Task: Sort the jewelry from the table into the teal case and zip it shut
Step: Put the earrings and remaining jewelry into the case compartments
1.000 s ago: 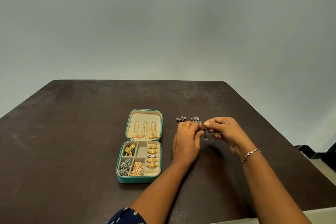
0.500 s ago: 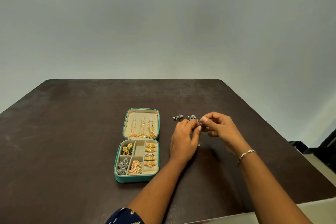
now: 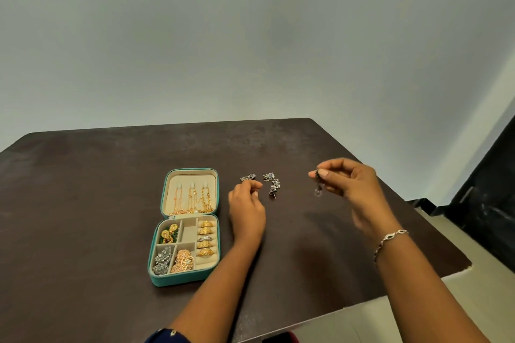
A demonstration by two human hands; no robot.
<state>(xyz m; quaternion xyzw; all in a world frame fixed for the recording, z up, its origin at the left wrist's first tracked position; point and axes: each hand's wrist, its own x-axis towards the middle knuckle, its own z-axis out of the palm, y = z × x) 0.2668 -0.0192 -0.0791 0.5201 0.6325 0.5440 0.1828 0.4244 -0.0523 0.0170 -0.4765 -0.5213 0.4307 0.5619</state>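
The teal case [image 3: 182, 279] lies open on the left of the dark table [image 3: 83, 203]. Gold chains hang in its lid [image 3: 167, 186], and its compartments hold gold rings, gold earrings and silver pieces. To its right three dark silver earrings lie loose: one [image 3: 248, 177] just beyond my left fingertips, and two more [image 3: 269, 176] [image 3: 275, 186] beside it. My left hand [image 3: 246, 206] rests low with fingers loosely curled, nothing visible in them. My right hand [image 3: 349, 185] is raised further right and pinches a small dark drop earring [image 3: 317, 182] that dangles from thumb and forefinger.
The table's right edge and rounded front corner [image 3: 462, 262] are near my right forearm. A dark object [image 3: 485, 189] stands on the floor beyond that edge. A silver bracelet [image 3: 390, 239] is on my right wrist.
My hands, which were together on one earring, have come apart. The right hand moved right and up with the earring; the left hand dropped back toward the loose earrings.
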